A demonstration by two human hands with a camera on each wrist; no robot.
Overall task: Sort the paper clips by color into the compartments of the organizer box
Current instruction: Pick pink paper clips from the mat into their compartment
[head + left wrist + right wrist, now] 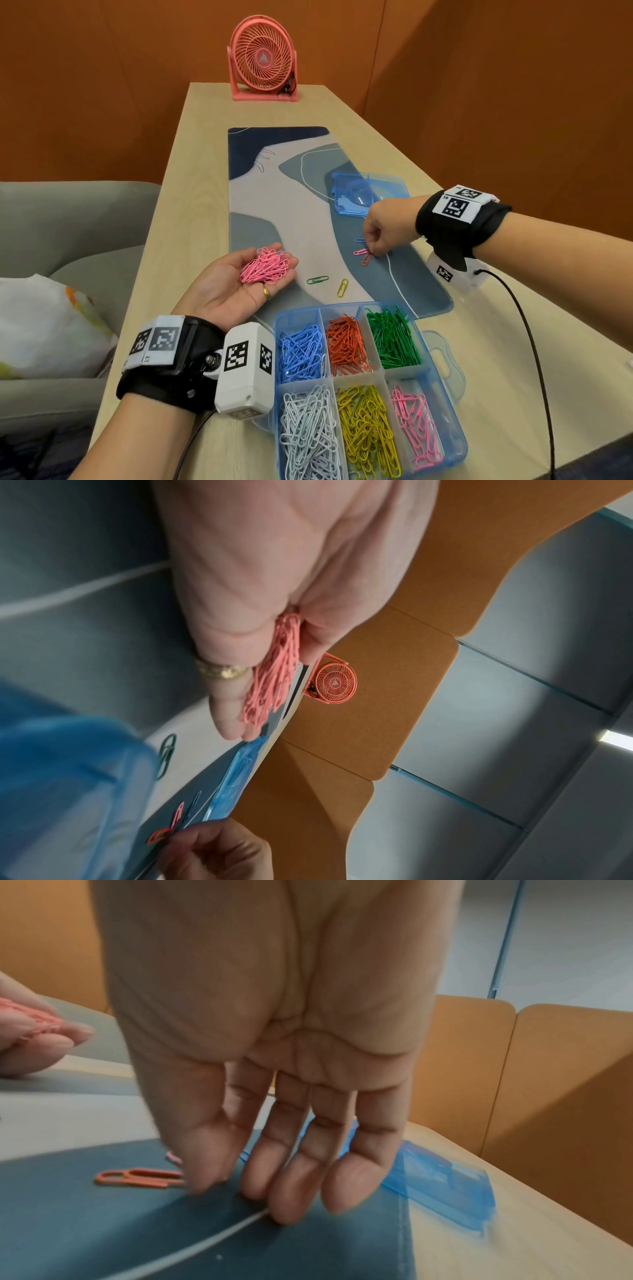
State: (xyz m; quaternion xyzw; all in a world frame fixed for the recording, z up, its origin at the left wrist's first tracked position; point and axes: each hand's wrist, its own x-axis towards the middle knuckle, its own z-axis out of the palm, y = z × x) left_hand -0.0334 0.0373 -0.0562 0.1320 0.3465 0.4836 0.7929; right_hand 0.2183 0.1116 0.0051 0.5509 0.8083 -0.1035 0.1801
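Note:
My left hand [236, 291] lies palm up over the table's left side and carries a heap of pink paper clips [265, 265] on relaxed fingers; the left wrist view shows the pink clips [274, 674] edge-on. My right hand [383, 229] reaches down to the desk mat [274, 205], its fingertips [281, 1213] touching it beside an orange clip [137, 1177] and a pink clip [359, 252]. A blue clip [360, 240] lies just beyond. Green [317, 280] and yellow [343, 287] clips lie loose nearer me. The blue organizer box [279, 317] holds blue, orange, green, white, yellow and pink clips in separate compartments.
The box's blue lid [363, 197] lies on the mat behind my right hand. A pink desk fan [262, 58] stands at the table's far end. A grey sofa [68, 222] is to the left. A black cable [534, 342] trails from my right wrist.

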